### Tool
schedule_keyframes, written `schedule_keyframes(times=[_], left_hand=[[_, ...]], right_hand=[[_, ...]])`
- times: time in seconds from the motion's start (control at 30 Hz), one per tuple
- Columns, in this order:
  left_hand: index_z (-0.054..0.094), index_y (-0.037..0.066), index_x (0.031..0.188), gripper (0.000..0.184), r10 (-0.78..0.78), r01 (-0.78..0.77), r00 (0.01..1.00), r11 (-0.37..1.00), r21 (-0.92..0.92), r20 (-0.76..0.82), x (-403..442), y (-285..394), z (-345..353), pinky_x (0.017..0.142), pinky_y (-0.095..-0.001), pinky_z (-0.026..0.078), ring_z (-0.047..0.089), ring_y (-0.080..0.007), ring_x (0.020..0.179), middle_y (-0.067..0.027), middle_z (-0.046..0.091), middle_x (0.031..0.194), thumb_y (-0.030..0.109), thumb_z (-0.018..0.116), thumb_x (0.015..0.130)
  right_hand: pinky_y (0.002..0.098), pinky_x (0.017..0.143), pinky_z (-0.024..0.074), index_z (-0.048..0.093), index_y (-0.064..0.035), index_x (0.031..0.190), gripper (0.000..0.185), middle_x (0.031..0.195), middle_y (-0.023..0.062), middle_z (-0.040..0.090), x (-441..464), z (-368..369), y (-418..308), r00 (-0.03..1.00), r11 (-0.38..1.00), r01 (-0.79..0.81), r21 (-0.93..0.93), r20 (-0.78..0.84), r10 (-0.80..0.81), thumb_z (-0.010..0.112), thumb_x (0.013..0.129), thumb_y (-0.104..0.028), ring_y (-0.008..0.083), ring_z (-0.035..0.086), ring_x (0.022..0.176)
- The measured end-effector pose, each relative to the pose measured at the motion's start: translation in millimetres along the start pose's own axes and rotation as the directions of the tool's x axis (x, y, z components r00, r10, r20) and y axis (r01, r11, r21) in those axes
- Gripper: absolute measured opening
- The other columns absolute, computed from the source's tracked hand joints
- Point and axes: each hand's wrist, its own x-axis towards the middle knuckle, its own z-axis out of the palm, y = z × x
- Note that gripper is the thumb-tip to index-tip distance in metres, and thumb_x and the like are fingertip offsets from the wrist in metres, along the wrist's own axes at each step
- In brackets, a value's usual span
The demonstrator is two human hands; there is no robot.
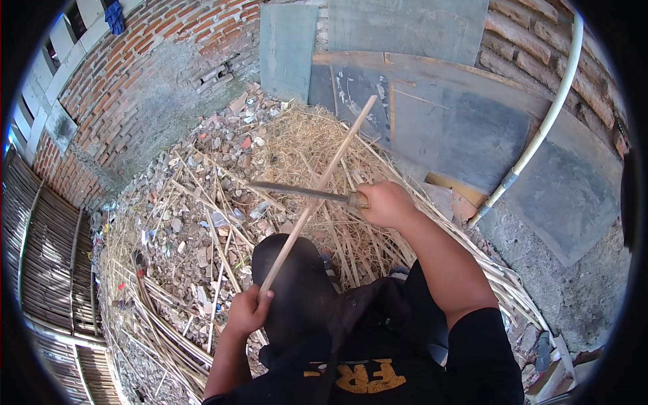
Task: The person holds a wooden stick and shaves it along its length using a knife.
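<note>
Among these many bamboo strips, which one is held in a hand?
The long bamboo strip slanting up from the left hand, crossing the knife blade in this view; the other strips lie on the ground.

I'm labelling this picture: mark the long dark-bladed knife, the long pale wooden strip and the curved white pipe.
Long dark-bladed knife [289, 190]: head view, on the blade.
Long pale wooden strip [301, 226]: head view, lower half.
Curved white pipe [553, 115]: head view, middle stretch.

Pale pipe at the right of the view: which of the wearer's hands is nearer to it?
Right. The right hand, gripping the knife, is left of the pipe, not touching it; the left hand, holding the bamboo strip by its lower end, is farther left and lower.
</note>
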Motion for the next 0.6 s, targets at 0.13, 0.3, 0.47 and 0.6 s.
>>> schedule_keyframes(times=[0.13, 0.3, 0.47, 0.6], left_hand=[[0.056, 0.002, 0.078, 0.044, 0.021, -0.020, 1.000, 0.999, 0.041, -0.021, -3.4, -8.9, 2.8, 0.054, -0.0499, 0.047, 0.062, -0.0456, 0.058, -0.0229, 0.057, 0.058, 0.036, 0.065, 0.103], [0.055, 0.003, 0.079, 0.044, 0.034, -0.032, 0.999, 0.998, 0.051, -0.035, -6.5, -14.4, 5.9, 0.055, -0.0526, 0.048, 0.064, -0.0467, 0.060, -0.0231, 0.059, 0.060, 0.038, 0.066, 0.102], [0.054, 0.003, 0.078, 0.047, 0.019, -0.017, 1.000, 0.996, 0.084, -0.023, -4.7, -14.7, 5.7, 0.056, -0.0533, 0.048, 0.064, -0.0468, 0.060, -0.0225, 0.059, 0.060, 0.041, 0.065, 0.103], [0.054, 0.003, 0.077, 0.049, 0.007, -0.007, 1.000, 0.997, 0.076, -0.001, -2.0, -6.5, 4.9, 0.055, -0.0537, 0.048, 0.064, -0.0470, 0.059, -0.0227, 0.059, 0.059, 0.043, 0.064, 0.103]], right_hand=[[0.0514, 0.079, 0.0576, 0.073, -0.0132, 0.099, 0.021, 0.088, 0.0135, 0.074, -6.1, 1.7, -20.1, 0.990, 0.988, 0.138, -0.067, 0.046, -0.135, 0.071, 0.079, -0.017, 0.0374, 0.073, 0.089], [0.0507, 0.082, 0.0574, 0.074, -0.0106, 0.105, 0.027, 0.093, 0.0165, 0.074, 25.6, 14.0, 29.7, 0.992, 0.983, -0.120, 0.141, -0.021, 0.124, 0.073, 0.080, -0.020, 0.0386, 0.072, 0.091], [0.0500, 0.085, 0.0575, 0.074, -0.0112, 0.109, 0.030, 0.099, 0.0176, 0.075, 24.0, 10.8, 29.6, 0.967, 0.958, -0.223, 0.183, -0.084, 0.241, 0.074, 0.082, -0.024, 0.0384, 0.072, 0.095], [0.0499, 0.084, 0.0578, 0.073, -0.0123, 0.106, 0.026, 0.095, 0.0153, 0.075, 3.7, 0.5, -0.2, 0.999, 0.999, -0.039, 0.012, -0.007, 0.039, 0.074, 0.082, -0.022, 0.0376, 0.073, 0.093]])
